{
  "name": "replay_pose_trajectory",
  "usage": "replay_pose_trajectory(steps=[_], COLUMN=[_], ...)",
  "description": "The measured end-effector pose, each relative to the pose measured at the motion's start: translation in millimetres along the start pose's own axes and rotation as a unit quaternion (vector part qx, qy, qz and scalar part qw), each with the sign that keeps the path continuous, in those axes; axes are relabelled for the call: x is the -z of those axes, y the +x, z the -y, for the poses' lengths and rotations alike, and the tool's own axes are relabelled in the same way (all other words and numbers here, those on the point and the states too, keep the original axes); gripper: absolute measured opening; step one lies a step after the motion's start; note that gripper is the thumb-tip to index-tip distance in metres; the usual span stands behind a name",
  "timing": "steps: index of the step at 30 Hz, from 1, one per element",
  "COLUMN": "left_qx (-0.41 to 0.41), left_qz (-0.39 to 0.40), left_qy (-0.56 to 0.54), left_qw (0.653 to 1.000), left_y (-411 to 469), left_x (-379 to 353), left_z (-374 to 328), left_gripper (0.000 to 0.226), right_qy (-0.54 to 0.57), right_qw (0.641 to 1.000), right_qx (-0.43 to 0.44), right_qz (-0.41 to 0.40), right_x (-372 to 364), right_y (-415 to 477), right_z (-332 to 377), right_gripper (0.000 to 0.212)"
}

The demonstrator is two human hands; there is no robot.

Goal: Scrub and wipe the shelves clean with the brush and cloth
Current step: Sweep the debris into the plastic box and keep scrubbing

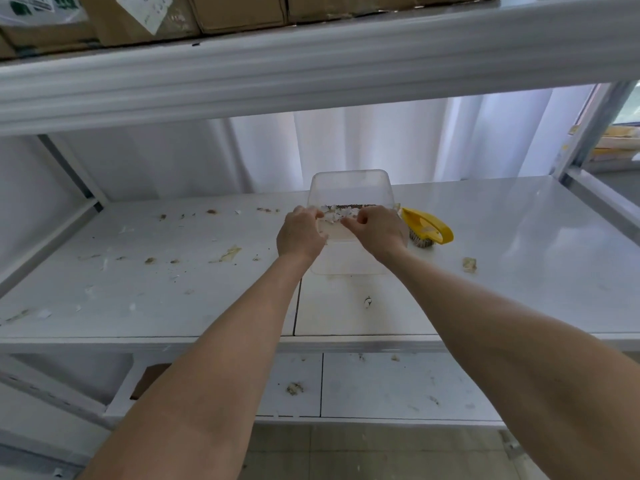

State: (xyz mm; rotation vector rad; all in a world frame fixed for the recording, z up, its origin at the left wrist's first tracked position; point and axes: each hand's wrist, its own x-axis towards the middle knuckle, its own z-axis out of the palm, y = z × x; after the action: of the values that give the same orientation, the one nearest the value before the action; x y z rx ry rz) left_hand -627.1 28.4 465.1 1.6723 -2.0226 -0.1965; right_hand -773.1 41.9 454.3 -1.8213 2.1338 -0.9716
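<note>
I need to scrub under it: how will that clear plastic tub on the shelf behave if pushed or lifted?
The clear tub looks thin-walled and holds only some scraps, so it is probably light and slightly flexible. On the smooth white shelf it should slide easily. Pushed high up, it might tip and spill.

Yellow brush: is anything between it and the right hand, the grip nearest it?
Nothing visible does. The yellow brush lies on the shelf immediately right of the right hand. The clear container sits under and left of that hand, not between them.
</note>
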Motion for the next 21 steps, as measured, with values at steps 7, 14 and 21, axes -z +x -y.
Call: replay_pose_trajectory(steps=[7,14,21], left_qx=[-0.039,-0.026,-0.053], left_qz=[0.085,0.247,0.289], left_qy=[-0.043,-0.069,-0.046], left_qw=[0.995,0.966,0.955], left_y=[-21,-36,-33], left_x=[-16,-74,-122], left_z=[-57,-94,-144], left_gripper=[0.034,0.029,0.041], right_qy=[-0.004,-0.048,-0.029], right_qw=[0.997,0.969,0.959], right_qx=[-0.025,-0.161,-0.251], right_qz=[0.073,0.179,0.127], right_x=[21,43,65], right_y=[-19,-38,-44], right_z=[-35,-113,-177], right_gripper=[0.02,0.022,0.017])
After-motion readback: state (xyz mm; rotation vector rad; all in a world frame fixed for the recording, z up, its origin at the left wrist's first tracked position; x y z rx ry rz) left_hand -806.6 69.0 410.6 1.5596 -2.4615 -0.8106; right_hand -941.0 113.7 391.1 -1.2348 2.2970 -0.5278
